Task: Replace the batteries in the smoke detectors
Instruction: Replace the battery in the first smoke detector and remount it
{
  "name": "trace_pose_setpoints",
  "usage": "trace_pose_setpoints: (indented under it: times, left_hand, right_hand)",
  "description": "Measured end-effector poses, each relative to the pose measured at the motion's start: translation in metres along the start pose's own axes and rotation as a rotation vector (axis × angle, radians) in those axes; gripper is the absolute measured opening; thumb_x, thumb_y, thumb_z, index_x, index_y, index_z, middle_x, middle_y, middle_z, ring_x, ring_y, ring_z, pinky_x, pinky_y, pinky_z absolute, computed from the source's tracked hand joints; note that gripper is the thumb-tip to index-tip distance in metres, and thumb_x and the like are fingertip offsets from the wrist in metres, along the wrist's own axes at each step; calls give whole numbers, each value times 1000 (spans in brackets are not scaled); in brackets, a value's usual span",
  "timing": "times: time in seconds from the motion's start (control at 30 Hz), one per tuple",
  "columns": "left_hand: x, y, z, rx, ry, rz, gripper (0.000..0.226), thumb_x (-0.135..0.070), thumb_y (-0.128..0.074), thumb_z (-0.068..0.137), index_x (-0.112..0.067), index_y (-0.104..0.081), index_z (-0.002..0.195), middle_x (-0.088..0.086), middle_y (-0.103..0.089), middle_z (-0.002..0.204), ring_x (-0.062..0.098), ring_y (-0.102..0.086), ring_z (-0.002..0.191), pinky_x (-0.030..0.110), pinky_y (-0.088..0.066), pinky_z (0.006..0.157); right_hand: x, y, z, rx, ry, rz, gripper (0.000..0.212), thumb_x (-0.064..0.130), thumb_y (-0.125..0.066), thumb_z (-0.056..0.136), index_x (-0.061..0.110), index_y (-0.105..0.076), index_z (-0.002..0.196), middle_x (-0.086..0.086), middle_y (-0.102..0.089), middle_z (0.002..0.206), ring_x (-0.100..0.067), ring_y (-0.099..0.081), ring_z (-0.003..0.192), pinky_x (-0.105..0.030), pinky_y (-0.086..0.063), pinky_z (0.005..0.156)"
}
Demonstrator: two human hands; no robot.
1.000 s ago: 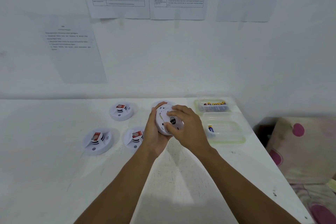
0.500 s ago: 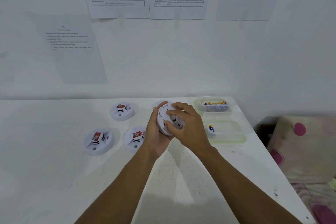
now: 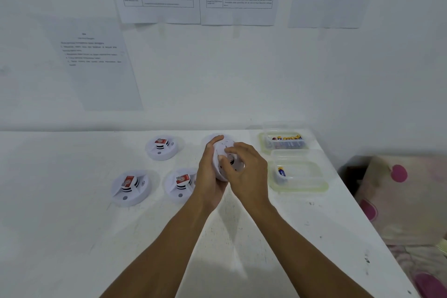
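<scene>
My left hand (image 3: 210, 172) grips a white round smoke detector (image 3: 226, 150), tilted on edge above the table with its back towards me. My right hand (image 3: 249, 172) lies over that back, fingers curled onto it around the dark opening at its middle. Three more white smoke detectors lie face up on the table: one at the back (image 3: 161, 147), one at the front left (image 3: 130, 187) and one (image 3: 181, 182) just left of my left hand. Each carries a red label.
Two clear plastic containers stand at the table's right: the far one (image 3: 285, 141) holds several batteries, the near one (image 3: 300, 176) holds a single battery (image 3: 281, 172). Paper sheets hang on the wall behind. A spotted cushion (image 3: 406, 198) lies past the table's right edge.
The detector has tilted more upright in my left hand. My right hand's fingers have shifted across its back, down and to the right.
</scene>
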State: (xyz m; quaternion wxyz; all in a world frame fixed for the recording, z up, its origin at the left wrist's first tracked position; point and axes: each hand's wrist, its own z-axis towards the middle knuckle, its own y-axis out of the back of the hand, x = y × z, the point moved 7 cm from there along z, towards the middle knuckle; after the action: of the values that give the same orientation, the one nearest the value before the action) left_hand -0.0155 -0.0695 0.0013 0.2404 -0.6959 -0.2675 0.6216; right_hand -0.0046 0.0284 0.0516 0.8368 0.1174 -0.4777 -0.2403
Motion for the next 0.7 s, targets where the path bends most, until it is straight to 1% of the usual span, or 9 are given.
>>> trace_pose_setpoints:
  times: [0.07,0.13,0.23,0.33,0.4,0.47,0.5,0.6,0.7]
  left_hand:
    - [0,1,-1,-17,-2,33,30,-43,-48,99,-25,-70,111,8,-70,118,26,-66,112,40,-50,97]
    - [-2,1,-2,-36,-33,70,32,-43,-51,98,-25,-66,118,7,-70,118,26,-66,112,40,-51,97]
    - [-5,0,-3,-18,-77,123,35,-43,-49,99,-25,-62,125,6,-68,123,24,-65,114,40,-50,97]
    - [-7,2,-2,-4,-83,153,37,-47,-47,97,-28,-60,127,4,-66,128,24,-63,118,40,-50,97]
    - [-10,8,3,10,-72,191,50,-56,-37,97,-29,-56,134,3,-61,134,25,-58,124,44,-46,102]
    - [-14,11,8,30,-72,269,57,-58,-21,100,-31,-54,137,-1,-59,138,24,-54,128,49,-45,104]
    - [-15,12,11,37,-74,327,57,-58,-19,100,-33,-57,135,-4,-57,139,22,-52,130,50,-45,104]
    - [-20,7,12,49,-100,483,44,-53,-31,101,-37,-62,128,-10,-57,138,14,-52,129,48,-41,110]
    - [-23,13,14,16,-148,523,32,-37,-49,99,-31,-59,129,-10,-64,128,11,-60,119,39,-45,107]
  right_hand:
    - [0,0,-1,-22,-25,15,37,49,-59,81,21,-72,102,3,-70,113,-14,-64,102,-38,-54,90]
    - [-2,-2,-2,-26,-56,19,37,49,-58,82,22,-71,103,5,-71,111,-13,-65,100,-38,-54,89]
    - [-6,-7,-4,-30,-108,54,26,38,-68,85,21,-71,105,5,-70,111,-10,-64,100,-36,-56,90]
    - [-10,-7,-4,7,-160,116,20,29,-70,86,19,-72,104,7,-69,111,-6,-63,101,-34,-55,91]
    - [-13,-5,-2,73,-233,165,24,35,-68,87,21,-72,106,11,-70,110,-3,-64,99,-34,-55,90]
    - [-17,-4,0,155,-346,293,34,43,-70,84,25,-66,113,14,-69,108,-4,-68,92,-36,-59,82]
    - [-19,-5,-1,187,-413,371,42,45,-73,82,27,-61,118,13,-67,108,-6,-69,89,-36,-61,76]
    - [-25,-7,-2,233,-554,536,57,31,-77,82,33,-48,130,4,-64,112,-12,-70,90,-38,-63,69]
    - [-36,-6,0,207,-645,724,51,11,-67,88,31,-49,131,-8,-62,117,-24,-68,100,-42,-62,71]
